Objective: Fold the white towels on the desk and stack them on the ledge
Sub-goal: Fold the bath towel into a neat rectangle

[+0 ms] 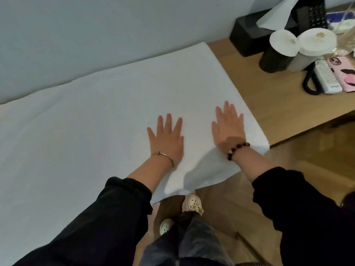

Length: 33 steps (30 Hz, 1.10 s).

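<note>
A large white towel (107, 104) lies spread flat over the wooden desk (269, 112), reaching the wall at the back and hanging over the front edge. My left hand (167, 137) presses flat on the towel near its front edge, fingers straight and spread. My right hand (228, 127) also presses flat on the towel, close to its right edge. A corner of the towel droops off the desk below my right wrist. The ledge is not in view.
At the desk's back right stand two capped cups (282, 48), a black tissue box (247, 33), a white remote (326, 77), a pink phone (343, 72) and a coiled black cord (309, 81). The grey wall (96, 35) runs behind the towel. Wooden floor lies below.
</note>
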Motion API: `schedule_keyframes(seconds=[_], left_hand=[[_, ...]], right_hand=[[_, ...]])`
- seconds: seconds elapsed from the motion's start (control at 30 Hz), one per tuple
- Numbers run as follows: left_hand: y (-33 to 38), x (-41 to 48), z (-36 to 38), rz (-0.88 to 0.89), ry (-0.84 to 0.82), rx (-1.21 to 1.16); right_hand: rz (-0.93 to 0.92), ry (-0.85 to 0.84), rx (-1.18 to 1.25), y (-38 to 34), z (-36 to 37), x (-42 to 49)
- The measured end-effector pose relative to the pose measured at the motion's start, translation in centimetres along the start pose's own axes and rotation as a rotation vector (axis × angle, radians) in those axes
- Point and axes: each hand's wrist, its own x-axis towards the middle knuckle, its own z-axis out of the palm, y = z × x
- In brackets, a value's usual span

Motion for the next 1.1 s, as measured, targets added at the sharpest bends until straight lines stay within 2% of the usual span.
schedule_keyframes(seconds=[0.07, 0.1, 0.17, 0.23, 0.3, 0.33, 0.37, 0.47, 0.5, 0.53, 0.63, 0.73, 0.77, 0.8, 0.87, 0.93, 1.03, 1.1], left_hand=[[0.9, -2.4, 1.6, 0.087, -0.01, 0.024], [0.9, -3.1, 2.1, 0.109, -0.001, 0.054], [0.6, -3.5, 2.5, 0.118, 0.038, 0.089], [0.7, -3.4, 2.5, 0.112, 0.068, 0.087], [0.8, -3.2, 2.5, 0.113, 0.083, 0.08], [0.9, -3.2, 2.4, 0.116, 0.084, 0.073], [0.8, -3.3, 2.4, 0.117, 0.084, 0.069], [0.7, -3.3, 2.3, 0.12, 0.079, 0.082], [0.8, -3.3, 2.3, 0.114, 0.075, 0.079], [1.0, -3.3, 2.3, 0.103, 0.069, 0.071], [3.2, -2.7, 1.7, 0.098, 0.058, 0.053], [6.8, -2.5, 2.0, 0.297, 0.036, 0.078], [8.0, -2.4, 2.3, 0.366, 0.027, 0.095], [9.0, -2.2, 2.6, 0.408, 0.025, 0.111], [11.1, -1.4, 2.9, 0.46, 0.034, 0.149], [13.0, -0.6, 3.2, 0.559, 0.022, 0.196], [14.3, -0.1, 3.6, 0.648, 0.046, 0.242], [14.2, 0.0, 3.9, 0.64, 0.084, 0.269]], right_hand=[[-0.308, -0.01, -0.014, -0.4, 1.2, -4.4], [-0.38, -0.017, -0.044, 0.7, 1.5, -5.7], [-0.274, -0.037, -0.086, 4.0, 1.3, -5.9], [-0.017, 0.002, -0.118, 6.6, 1.2, -5.2], [0.182, -0.002, -0.072, 6.4, 1.6, -4.2], [0.2, 0.005, -0.056, 5.3, 1.8, -4.1], [0.143, 0.014, -0.054, 4.0, 2.0, -4.5], [-0.21, 0.106, -0.01, 2.4, 2.4, -7.2], [-0.207, 0.175, 0.041, 3.3, 2.5, -7.6], [-0.106, 0.235, 0.099, 4.4, 2.7, -7.7], [0.378, 0.392, 0.373, 7.3, 4.0, -8.2], [0.841, 0.559, 0.807, 8.1, 5.2, -8.5], [0.94, 0.517, 0.943, 8.4, 5.7, -8.5], [0.957, 0.389, 1.009, 8.7, 6.3, -8.3], [0.803, 0.05, 0.954, 9.5, 7.4, -7.4], [0.634, -0.172, 0.92, 10.1, 8.0, -6.4], [0.485, -0.332, 0.879, 11.1, 8.9, -5.4], [0.485, -0.404, 0.864, 12.2, 9.9, -5.5]])
